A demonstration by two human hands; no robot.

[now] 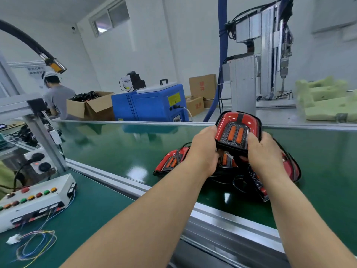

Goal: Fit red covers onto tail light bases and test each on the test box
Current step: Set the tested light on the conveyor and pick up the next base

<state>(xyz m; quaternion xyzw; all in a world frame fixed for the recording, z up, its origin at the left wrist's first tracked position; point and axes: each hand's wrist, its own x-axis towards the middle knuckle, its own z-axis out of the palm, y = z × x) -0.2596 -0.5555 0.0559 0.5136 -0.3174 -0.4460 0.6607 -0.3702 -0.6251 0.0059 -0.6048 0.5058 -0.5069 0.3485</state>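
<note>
Hands hold one tail light up above the green belt, the left hand curled round its lower left edge and the right hand curled round its lower right edge, thumbs on the front. The light faces the camera and tilts back a little. Its cover is glossy red with a black rim all round; a black strip runs down from the top middle into a dark patterned panel shaped like an arch, and two upright orange bars sit side by side in that panel. Just below the hands, a pile of tail lights of the same kind lies on the belt, red covers and orange bars showing, with black cables looped among them. A metal rail divides the belt from the nearer green tabletop. On the tabletop, well to the left of the hands, stands the test box, white and long, with rows of red, green and orange buttons on top. Thin coloured wires trail from its front edge and coil loosely on the tabletop.
</note>
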